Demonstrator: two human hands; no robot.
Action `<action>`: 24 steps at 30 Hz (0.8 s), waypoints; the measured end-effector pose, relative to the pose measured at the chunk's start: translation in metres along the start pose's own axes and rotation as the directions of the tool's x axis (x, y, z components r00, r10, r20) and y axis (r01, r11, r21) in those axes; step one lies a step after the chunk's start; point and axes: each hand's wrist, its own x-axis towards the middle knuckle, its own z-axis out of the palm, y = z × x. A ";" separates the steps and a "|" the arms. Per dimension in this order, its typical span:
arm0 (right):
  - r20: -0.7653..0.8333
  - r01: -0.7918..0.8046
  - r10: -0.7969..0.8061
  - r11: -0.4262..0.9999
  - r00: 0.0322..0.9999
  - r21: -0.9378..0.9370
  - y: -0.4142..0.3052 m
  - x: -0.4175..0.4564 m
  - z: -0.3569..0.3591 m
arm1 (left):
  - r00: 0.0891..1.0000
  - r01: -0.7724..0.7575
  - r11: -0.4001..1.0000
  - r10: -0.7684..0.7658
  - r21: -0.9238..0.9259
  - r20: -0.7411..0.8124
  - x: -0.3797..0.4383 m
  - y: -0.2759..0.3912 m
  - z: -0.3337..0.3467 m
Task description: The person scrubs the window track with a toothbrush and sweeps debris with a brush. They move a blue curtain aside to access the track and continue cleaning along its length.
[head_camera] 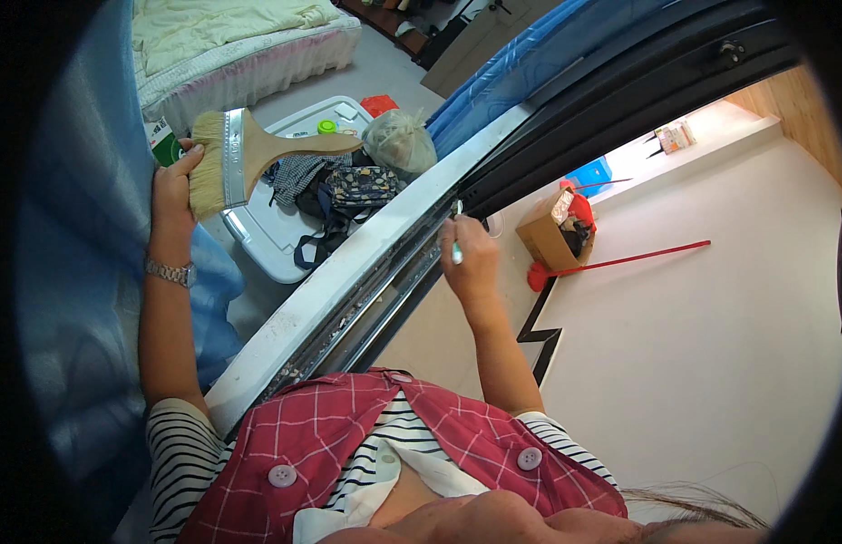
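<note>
My left hand (pixel 172 190) grips a wide flat paintbrush (pixel 238 160) by its pale bristles. The brush's wooden handle points to the right, above the far side of the white window sill (pixel 325 275). In my right hand (pixel 474 255) is a small brush like a toothbrush (pixel 457 253), with a white and green handle. Its head is down at the upper end of the dark sliding-window track (pixel 349 333). Pale flakes and dirt lie along the track's grooves. Part of the small brush is hidden by my fingers.
A blue curtain (pixel 87 272) hangs left, near a green and white package (pixel 164 144). Beyond the sill, a white storage-box lid (pixel 278 262) bears bags and a plastic bag (pixel 400 143). To the right are a cardboard box (pixel 546 234) and a red-handled tool (pixel 638 257).
</note>
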 end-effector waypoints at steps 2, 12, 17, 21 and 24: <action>0.013 0.072 -0.072 0.997 0.997 -0.021 -0.004 -0.010 0.013 | 1.000 0.003 1.000 -0.003 -0.030 -0.005 -0.003 0.001 0.005; 0.207 0.224 -0.269 0.950 0.941 0.216 -0.083 -0.027 -0.038 | 0.999 0.031 0.999 -0.032 -0.028 -0.031 0.001 0.001 -0.001; 0.306 -0.047 -0.268 0.679 0.913 0.733 -0.091 -0.028 -0.082 | 0.999 0.013 1.000 -0.014 -0.025 -0.044 0.011 -0.005 -0.015; 0.117 -0.136 0.099 0.917 0.988 0.374 -0.052 -0.004 -0.079 | 1.000 0.018 0.998 -0.019 -0.064 -0.023 0.002 0.000 -0.008; -0.040 -0.130 0.154 0.928 0.987 0.350 -0.014 0.010 -0.042 | 0.998 0.035 0.998 -0.038 -0.058 -0.047 0.007 -0.002 -0.007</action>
